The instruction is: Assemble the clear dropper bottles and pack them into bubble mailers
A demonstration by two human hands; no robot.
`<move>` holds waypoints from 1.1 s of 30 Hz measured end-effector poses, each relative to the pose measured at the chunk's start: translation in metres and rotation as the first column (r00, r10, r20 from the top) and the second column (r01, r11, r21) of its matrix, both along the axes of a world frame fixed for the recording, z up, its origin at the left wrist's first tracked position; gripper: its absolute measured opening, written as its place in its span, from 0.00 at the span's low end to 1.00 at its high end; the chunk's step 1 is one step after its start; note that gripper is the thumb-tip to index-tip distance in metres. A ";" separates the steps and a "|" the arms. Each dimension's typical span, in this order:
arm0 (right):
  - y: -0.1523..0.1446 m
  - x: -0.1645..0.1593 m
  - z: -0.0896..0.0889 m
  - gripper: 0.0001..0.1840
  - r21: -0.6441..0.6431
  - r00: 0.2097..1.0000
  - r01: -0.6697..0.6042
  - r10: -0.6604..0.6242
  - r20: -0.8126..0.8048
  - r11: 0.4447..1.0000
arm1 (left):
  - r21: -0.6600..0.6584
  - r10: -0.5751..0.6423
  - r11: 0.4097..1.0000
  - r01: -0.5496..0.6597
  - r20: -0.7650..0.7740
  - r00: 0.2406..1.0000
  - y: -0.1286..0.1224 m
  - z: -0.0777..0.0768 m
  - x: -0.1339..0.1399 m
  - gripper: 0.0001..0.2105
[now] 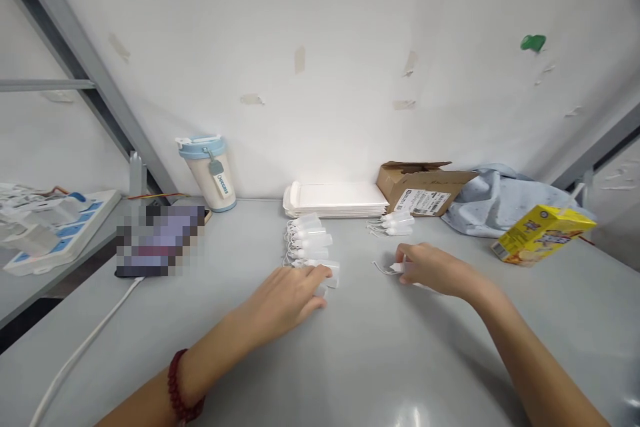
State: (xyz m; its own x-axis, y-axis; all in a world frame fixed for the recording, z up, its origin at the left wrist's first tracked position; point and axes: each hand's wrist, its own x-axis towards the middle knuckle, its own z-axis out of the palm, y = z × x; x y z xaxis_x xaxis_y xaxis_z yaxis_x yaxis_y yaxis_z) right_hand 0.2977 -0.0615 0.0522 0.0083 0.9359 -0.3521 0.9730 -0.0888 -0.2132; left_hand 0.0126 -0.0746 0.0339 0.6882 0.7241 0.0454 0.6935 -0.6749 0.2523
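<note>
Small translucent plastic bottles [311,240] with white pointed caps and thin string loops lie in a row at the middle of the table. My left hand [293,290] is at the near end of that row, its thumb and fingers around a small plastic bottle [321,291] that they partly cover. Just beyond its index finger lies another bottle [334,273]. My right hand [433,268] grips a small plastic bottle [397,267] low over the table, with the cap and string poking out to the left. Farther back lies a little group of similar bottles [399,221].
Along the wall stand a cup with a blue lid [213,173], a stack of white flat packs [340,199], a cardboard box [425,190] and a pale blue cloth [505,197]. A yellow drink carton [545,235] is at right. A phone [167,240] with cable and a power strip [65,233] are at left.
</note>
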 end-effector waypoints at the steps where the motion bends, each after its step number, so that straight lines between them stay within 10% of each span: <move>1: 0.000 -0.001 0.000 0.12 0.005 1.000 -0.005 0.005 -0.002 1.000 | 0.015 0.005 1.000 -0.005 -0.002 1.000 0.001 -0.002 0.000 0.13; 12: -0.005 -0.016 0.002 0.11 0.247 0.980 -0.112 0.149 -0.135 0.963 | 0.139 -0.011 0.990 0.005 0.044 0.999 0.000 0.002 0.000 0.12; 21: -0.010 -0.045 -0.005 0.11 0.580 0.851 -0.181 0.423 -0.313 0.794 | 0.126 0.080 0.987 -0.100 0.155 0.985 -0.003 0.000 0.006 0.11; 33: -0.023 -0.065 0.001 0.15 0.463 0.727 -0.159 0.421 -0.543 0.872 | 0.058 0.243 0.960 -0.273 0.305 0.921 -0.002 0.000 0.007 0.12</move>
State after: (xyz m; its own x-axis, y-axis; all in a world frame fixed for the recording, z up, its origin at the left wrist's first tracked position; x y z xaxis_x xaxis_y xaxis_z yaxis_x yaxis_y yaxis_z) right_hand 0.2326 -0.0850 0.0530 -0.3782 0.9076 0.1822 0.5785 0.3853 -0.7189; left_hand 0.0194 -0.0770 0.0339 0.4237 0.8566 0.2945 0.7524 -0.5139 0.4121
